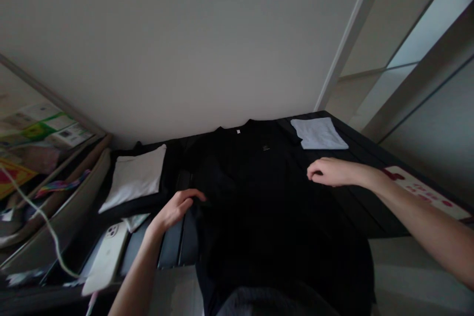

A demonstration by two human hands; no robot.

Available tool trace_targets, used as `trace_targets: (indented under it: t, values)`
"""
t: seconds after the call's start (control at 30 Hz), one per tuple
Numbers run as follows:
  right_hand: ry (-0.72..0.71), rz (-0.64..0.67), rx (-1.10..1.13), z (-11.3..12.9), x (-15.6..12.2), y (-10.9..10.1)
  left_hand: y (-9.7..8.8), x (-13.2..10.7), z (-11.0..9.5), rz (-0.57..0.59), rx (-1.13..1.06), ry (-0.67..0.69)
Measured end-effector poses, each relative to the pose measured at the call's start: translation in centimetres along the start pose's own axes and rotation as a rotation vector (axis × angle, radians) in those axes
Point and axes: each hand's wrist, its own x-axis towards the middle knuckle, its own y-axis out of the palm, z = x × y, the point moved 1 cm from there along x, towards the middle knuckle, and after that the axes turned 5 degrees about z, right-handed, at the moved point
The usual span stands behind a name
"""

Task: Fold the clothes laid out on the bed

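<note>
A black T-shirt [255, 192] lies spread out face up, its collar with a small white label towards the wall and its hem hanging over the near edge. My left hand [177, 207] is at the shirt's left side, palm down, fingers loosely stretched and the fingertips at the dark fabric. Over the right side of the shirt is my right hand [324, 172], its fingers curled in and pressed together. Whether any black cloth is caught in those fingers cannot be made out in the dim light.
A folded light grey garment [319, 133] lies at the back right. On the left are a folded whitish garment [135, 175] on dark cloth, a white phone [105, 259] with a cable, and a cluttered bin [79, 202]. A white-and-red printed board [425, 192] sits by my right forearm.
</note>
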Motion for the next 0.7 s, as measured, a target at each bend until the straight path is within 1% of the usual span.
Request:
trace_targets:
  t: [0.03, 0.1, 0.17, 0.23, 0.27, 0.3, 0.33, 0.4, 0.43, 0.5, 0.53, 0.6, 0.67, 0.7]
  values:
    - [-0.006, 0.012, -0.009, 0.1, 0.2, 0.6, 0.3, 0.6, 0.4, -0.075, 0.043, -0.003]
    - [-0.09, 0.048, -0.022, 1.1, 0.7, 1.8, 0.8, 2.1, 1.5, -0.28, 0.109, -0.025]
    - [-0.171, -0.024, -0.061, 2.9, 1.3, 2.7, 0.7, 3.9, 3.1, -0.493, 0.17, -0.088]
    - [-0.262, -0.052, -0.081, 5.6, 2.0, 3.9, 0.1, 5.8, 4.9, -0.668, 0.252, -0.204]
    - [-0.313, -0.06, -0.081, 7.2, 2.2, 4.6, -0.4, 6.7, 5.8, -0.729, 0.304, -0.284]
    - [-0.366, -0.062, -0.078, 8.9, 2.5, 5.4, -0.9, 7.6, 6.6, -0.764, 0.357, -0.37]
    - [-0.425, -0.054, -0.072, 10.8, 2.8, 6.2, -1.3, 8.5, 7.3, -0.776, 0.406, -0.453]
    - [-0.544, -0.01, -0.064, 14.5, 3.3, 8.1, -2.1, 10.1, 8.5, -0.751, 0.482, -0.579]
    - [-0.596, 0.018, -0.061, 16.4, 3.6, 9.1, -2.4, 10.9, 9.0, -0.726, 0.508, -0.614]
    - [-0.633, 0.048, -0.067, 19.8, 4.4, 11.3, -2.8, 12.2, 9.8, -0.666, 0.536, -0.641]
    - [-0.606, 0.046, -0.071, 21.3, 4.9, 12.4, -3.0, 12.7, 10.2, -0.641, 0.54, -0.647]
    - [-0.494, 0.032, -0.09, 23.8, 5.8, 14.5, -3.4, 13.6, 10.8, -0.598, 0.535, -0.658]
    - [-0.387, 0.028, -0.112, 25.5, 6.6, 16.3, -4.1, 14.3, 11.3, -0.557, 0.517, -0.66]
    - [-0.357, 0.033, -0.125, 26.2, 6.9, 17.0, -4.6, 14.6, 11.5, -0.533, 0.504, -0.655]
